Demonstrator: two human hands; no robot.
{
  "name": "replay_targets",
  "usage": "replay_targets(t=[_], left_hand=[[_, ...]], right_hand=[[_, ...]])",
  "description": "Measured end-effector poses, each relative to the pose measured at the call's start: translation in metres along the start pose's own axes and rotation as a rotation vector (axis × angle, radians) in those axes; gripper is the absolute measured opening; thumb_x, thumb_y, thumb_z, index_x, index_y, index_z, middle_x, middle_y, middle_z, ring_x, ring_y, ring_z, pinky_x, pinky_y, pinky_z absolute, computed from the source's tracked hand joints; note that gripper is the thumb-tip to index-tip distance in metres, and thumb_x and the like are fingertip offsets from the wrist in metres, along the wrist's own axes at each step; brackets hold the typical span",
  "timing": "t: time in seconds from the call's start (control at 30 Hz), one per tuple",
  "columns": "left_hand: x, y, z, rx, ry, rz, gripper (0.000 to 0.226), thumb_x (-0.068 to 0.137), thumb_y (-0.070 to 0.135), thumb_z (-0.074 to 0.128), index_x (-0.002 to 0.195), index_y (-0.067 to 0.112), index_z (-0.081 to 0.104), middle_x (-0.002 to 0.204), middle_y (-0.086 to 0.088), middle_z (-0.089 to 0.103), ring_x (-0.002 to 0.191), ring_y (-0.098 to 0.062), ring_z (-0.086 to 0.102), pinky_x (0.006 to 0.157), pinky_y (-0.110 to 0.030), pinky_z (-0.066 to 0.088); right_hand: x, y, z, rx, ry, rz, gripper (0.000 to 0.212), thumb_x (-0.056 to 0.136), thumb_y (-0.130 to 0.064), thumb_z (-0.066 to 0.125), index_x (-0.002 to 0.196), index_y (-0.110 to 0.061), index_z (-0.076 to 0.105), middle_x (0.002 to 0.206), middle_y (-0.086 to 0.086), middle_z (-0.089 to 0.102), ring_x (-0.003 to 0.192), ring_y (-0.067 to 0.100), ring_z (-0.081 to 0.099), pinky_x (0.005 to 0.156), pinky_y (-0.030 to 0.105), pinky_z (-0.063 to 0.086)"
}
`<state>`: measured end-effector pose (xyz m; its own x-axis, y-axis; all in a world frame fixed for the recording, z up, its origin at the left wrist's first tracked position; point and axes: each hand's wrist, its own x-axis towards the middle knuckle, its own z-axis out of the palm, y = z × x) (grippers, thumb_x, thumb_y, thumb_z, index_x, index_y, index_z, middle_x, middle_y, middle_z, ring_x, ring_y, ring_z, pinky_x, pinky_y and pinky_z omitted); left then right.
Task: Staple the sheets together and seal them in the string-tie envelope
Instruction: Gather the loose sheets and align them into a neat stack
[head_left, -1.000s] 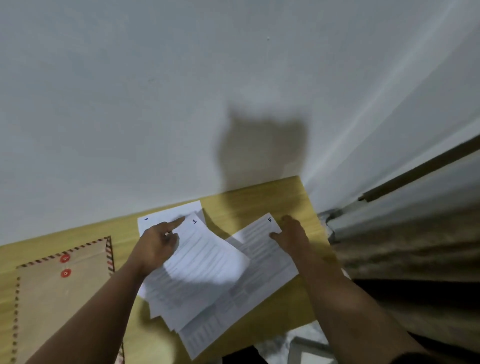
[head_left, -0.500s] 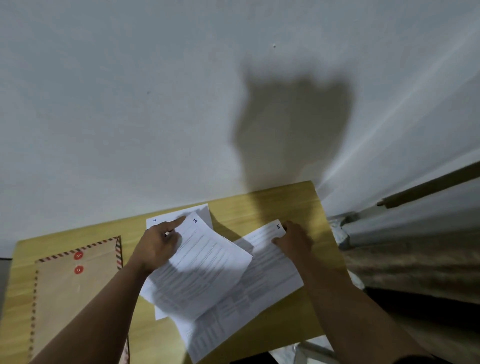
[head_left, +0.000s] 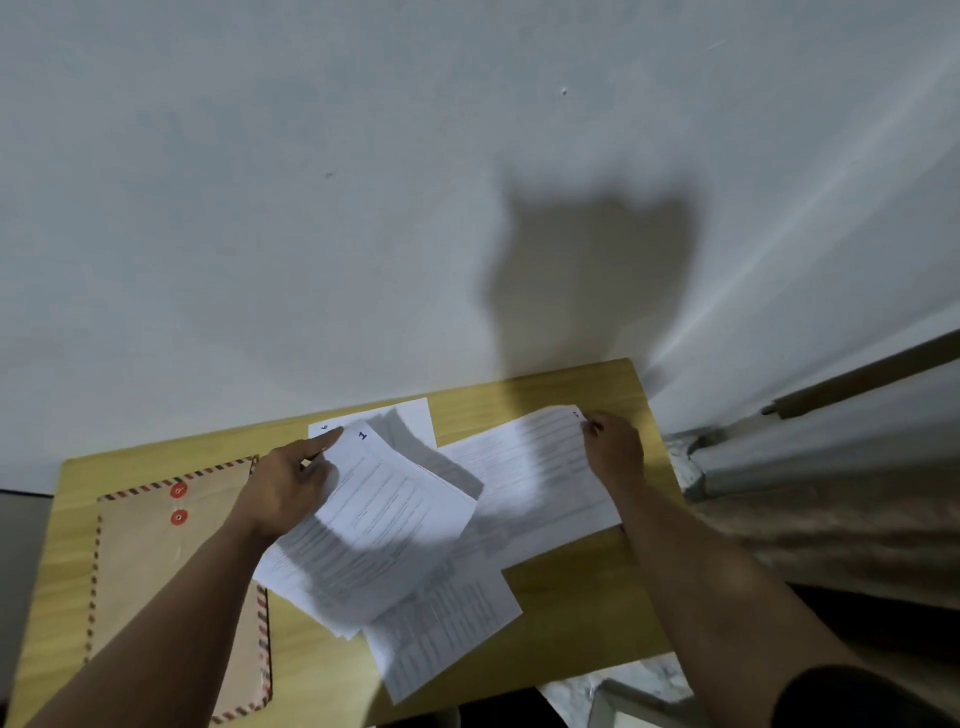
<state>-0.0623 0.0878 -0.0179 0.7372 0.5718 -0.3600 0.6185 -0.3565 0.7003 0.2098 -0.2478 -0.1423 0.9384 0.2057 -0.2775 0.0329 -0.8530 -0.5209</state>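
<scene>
Printed sheets (head_left: 395, 540) fanned loose across wooden table (head_left: 571, 613). Envelope (head_left: 156, 561) flat at left, two red buttons, contents not visible. Left hand (head_left: 288, 491) grip pinching sheet marked 1. Right hand (head_left: 615, 449) grip pinching far sheet's (head_left: 530, 467) corner.

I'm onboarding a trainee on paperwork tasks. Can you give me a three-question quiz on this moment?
1. True or false: the envelope lies to the left of the sheets.
2. Which hand pinches the corner of the far-right sheet: (a) left hand, (b) right hand?
3. What digit is written on the top sheet under the left hand?

Key: 1 true; 2 b; 3 "1".
</scene>
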Motion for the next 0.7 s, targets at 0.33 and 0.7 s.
replay_targets(t=[0.33, 0.7], left_hand=[[-0.026, -0.029, -0.064, -0.007, 0.177, -0.096, 0.042, 0.101, 0.009, 0.060, 0.138, 0.029, 0.064, 0.119, 0.001, 0.074, 0.101, -0.020, 0.068, 0.083, -0.032, 0.047], [-0.044, -0.062, -0.129, -0.094, 0.423, -0.153, 0.042, 0.098, 0.006, 0.063, 0.139, 0.015, 0.065, 0.112, -0.009, 0.070, 0.104, -0.025, 0.064, 0.093, -0.035, 0.046]], right_hand=[[0.010, -0.041, -0.004, -0.273, 0.072, 0.028, 0.047, 0.097, -0.022, 0.060, 0.143, -0.025, 0.052, 0.131, 0.010, 0.060, 0.117, 0.036, 0.059, 0.091, 0.051, 0.050], [-0.084, -0.111, 0.071, -0.295, -0.321, -0.441, 0.039, 0.095, -0.027, 0.060, 0.135, -0.028, 0.061, 0.138, 0.000, 0.060, 0.125, 0.025, 0.056, 0.103, 0.047, 0.043]])
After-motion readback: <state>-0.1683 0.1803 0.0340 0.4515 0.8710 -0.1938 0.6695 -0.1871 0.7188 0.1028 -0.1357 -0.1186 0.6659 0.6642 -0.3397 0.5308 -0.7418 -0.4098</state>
